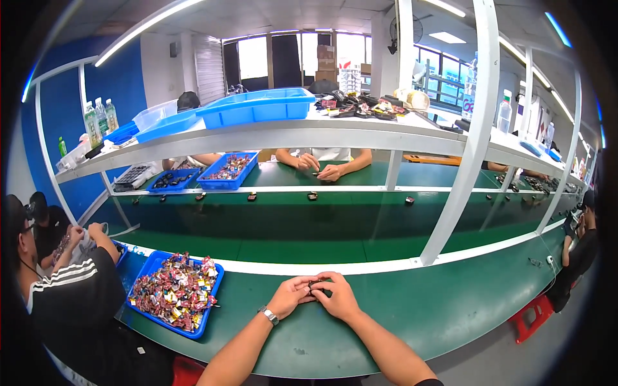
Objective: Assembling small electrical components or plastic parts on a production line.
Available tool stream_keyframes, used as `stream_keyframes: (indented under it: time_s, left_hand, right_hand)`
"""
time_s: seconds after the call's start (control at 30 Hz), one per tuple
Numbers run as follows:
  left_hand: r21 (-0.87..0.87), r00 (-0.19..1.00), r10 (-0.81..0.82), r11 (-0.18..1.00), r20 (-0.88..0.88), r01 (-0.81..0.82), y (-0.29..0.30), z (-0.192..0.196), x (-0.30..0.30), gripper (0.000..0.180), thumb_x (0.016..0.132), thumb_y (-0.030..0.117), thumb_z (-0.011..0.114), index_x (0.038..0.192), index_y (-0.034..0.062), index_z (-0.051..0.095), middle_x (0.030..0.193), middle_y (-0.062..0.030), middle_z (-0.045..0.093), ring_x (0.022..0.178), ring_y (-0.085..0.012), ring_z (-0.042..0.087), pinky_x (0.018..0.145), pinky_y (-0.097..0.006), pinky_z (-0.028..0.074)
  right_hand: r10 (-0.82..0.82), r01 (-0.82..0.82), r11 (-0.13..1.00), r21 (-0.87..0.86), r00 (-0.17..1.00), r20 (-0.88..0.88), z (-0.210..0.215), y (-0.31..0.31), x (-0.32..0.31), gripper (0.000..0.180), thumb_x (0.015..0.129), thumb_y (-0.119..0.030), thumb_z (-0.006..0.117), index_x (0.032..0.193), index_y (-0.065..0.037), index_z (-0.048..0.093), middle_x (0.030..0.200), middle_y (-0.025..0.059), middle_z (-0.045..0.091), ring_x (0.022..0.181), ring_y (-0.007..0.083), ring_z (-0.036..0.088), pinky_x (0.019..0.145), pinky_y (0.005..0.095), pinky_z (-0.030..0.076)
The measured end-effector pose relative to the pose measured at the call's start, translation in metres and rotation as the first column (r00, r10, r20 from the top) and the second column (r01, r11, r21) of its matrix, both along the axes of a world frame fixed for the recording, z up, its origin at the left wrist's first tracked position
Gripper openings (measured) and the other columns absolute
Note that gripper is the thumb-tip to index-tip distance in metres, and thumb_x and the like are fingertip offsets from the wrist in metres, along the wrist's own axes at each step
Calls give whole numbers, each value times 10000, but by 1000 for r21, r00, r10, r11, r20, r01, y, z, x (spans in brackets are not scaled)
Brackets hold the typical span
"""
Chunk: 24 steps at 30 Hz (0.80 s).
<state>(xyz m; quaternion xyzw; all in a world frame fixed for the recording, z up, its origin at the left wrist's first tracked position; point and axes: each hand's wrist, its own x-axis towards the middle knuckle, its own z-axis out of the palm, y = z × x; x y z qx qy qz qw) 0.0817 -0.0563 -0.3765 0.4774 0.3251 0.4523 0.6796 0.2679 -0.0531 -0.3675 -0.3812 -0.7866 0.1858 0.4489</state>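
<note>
Both hands meet on green worktop (386, 315): left hand (291, 296) and right hand (338, 297) each hold a closed grip on small dark part (315, 284). Blue plastic tray (203, 321) of mixed colourful pieces at nine o'clock.

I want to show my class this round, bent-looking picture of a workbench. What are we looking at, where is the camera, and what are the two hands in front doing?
The single picture comes from a wide fisheye camera worn on a person's head, looking down; that is why straight edges curve. No machine is at work here. The two forearms entering from below belong to the wearer. The left hand, with a wristwatch, and the right hand meet over the green bench and hold a small dark part between the fingers; what it is, is too small to tell. To the left lies a blue tray full of small mixed-colour pieces. Beyond runs a green belt carrying small dark items. Other people sit around it; across the belt, another worker's hands are busy too.
</note>
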Motion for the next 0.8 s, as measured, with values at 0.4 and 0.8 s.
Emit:
stream_keyframes:
  time_s: [0.4,0.8]
  left_hand:
    - [1,998,41,999,40,-41,0,-5,1,357,975,53,548,1320,-28,503,1309,-142,569,1178,-230,590,1016,-390,511]
    - [13,997,79,997,8,-79,-4,-4,0,348,982,36,523,1324,-23,508,1234,-123,614,1130,-204,616,984,-351,526]
  right_hand:
    - [18,-18,991,132,1000,6,4,-2,0,155,781,-76,733,935,-99,742,1215,75,609,1148,281,541,911,373,507]
    - [73,-69,997,39,993,-89,2,-2,-6,156,779,-72,726,932,-102,738,1243,64,601,1164,279,529,917,383,500]
